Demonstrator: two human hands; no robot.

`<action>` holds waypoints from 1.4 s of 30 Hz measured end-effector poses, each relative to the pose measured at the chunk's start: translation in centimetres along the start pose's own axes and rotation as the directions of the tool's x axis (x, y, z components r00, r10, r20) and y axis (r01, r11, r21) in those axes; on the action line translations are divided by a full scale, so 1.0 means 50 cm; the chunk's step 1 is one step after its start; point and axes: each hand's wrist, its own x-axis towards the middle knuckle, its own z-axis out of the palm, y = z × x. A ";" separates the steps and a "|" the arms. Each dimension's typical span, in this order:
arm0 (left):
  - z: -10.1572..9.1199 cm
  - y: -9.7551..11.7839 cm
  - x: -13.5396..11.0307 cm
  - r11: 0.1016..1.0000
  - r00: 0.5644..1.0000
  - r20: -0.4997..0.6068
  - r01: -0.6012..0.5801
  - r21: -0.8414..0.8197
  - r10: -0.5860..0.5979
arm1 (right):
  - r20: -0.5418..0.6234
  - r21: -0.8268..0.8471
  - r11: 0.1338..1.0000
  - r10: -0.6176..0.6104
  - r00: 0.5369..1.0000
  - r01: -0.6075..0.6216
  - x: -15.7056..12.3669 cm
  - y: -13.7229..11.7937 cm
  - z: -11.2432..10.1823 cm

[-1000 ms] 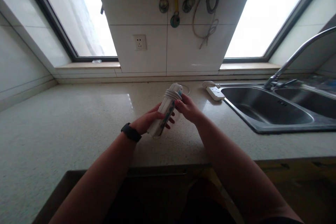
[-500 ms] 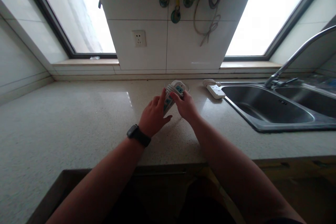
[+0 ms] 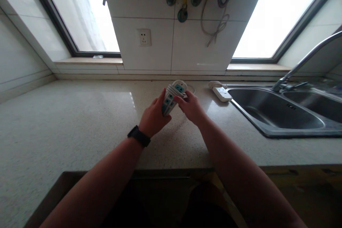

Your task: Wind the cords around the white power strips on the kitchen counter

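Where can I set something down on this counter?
The widest free stretch of counter runs from the left hand toward the left wall; a smaller patch lies between the right forearm and sink. Crowded: around the held power strip, and by the sink's far left corner, where a second strip lies.

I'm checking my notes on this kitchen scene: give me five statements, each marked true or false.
1. The left hand and right hand both hold the long white power strip with teal sockets. True.
2. The black wristband is worn on the right wrist. False: it is on the left.
3. A second white power strip lies beside the stainless-steel sink. True.
4. The thin white cord is fully unwound from the held strip. False: loops of it go around the strip.
5. The square white wall socket has nothing plugged in. True.
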 end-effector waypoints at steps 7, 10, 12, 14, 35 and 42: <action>0.004 -0.005 0.001 0.969 0.999 -0.024 -0.052 -0.242 0.048 | 0.169 0.171 0.984 -0.073 0.983 0.044 0.005 -0.004 -0.017; 0.004 -0.001 0.001 0.932 0.999 -0.004 -0.048 -0.360 0.050 | 0.188 0.211 0.976 -0.100 0.977 0.059 0.006 -0.008 -0.023; 0.004 0.000 0.001 0.898 0.999 0.025 -0.027 -0.439 0.042 | 0.195 0.207 0.976 -0.111 0.974 0.069 0.007 -0.009 -0.028; 0.005 0.003 0.002 0.859 0.998 0.050 -0.011 -0.512 0.043 | 0.210 0.206 0.976 -0.118 0.971 0.073 0.007 -0.011 -0.033; -0.023 0.015 -0.022 0.219 0.800 0.521 0.474 -0.853 0.298 | 0.458 0.443 0.894 -0.166 0.873 -0.062 -0.017 -0.027 -0.062; -0.030 0.030 -0.018 0.181 0.790 0.538 0.507 -0.843 0.293 | 0.410 0.305 0.951 -0.180 0.894 0.052 -0.020 -0.045 -0.059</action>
